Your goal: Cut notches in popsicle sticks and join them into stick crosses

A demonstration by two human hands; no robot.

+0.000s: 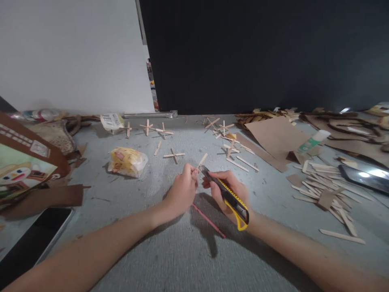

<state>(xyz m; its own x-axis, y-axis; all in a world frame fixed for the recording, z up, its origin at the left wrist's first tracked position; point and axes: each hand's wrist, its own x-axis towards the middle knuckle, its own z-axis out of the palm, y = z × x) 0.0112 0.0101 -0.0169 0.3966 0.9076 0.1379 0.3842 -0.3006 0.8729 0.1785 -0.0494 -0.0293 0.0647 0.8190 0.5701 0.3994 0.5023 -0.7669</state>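
Note:
My right hand (228, 187) is closed round a yellow and black utility knife (231, 198), its tip pointing away toward my left fingers. A popsicle stick (203, 159) is pinched in my left hand (183, 187), its far end sticking out past the fingertips. The knife's tip meets or nearly meets the stick; the blade itself is too small to make out. On the table beneath my hands lies a thin reddish stick (209, 221). Just beyond my left hand, two popsicle sticks form a cross (174, 155).
More stick crosses (148, 127) stand at the back. A yellow plastic packet (127, 162) sits left of centre. Loose popsicle sticks (330, 190), cardboard (273, 136), a glue stick (314, 140) and a phone (364, 178) are at right. Another phone (36, 239) lies at left.

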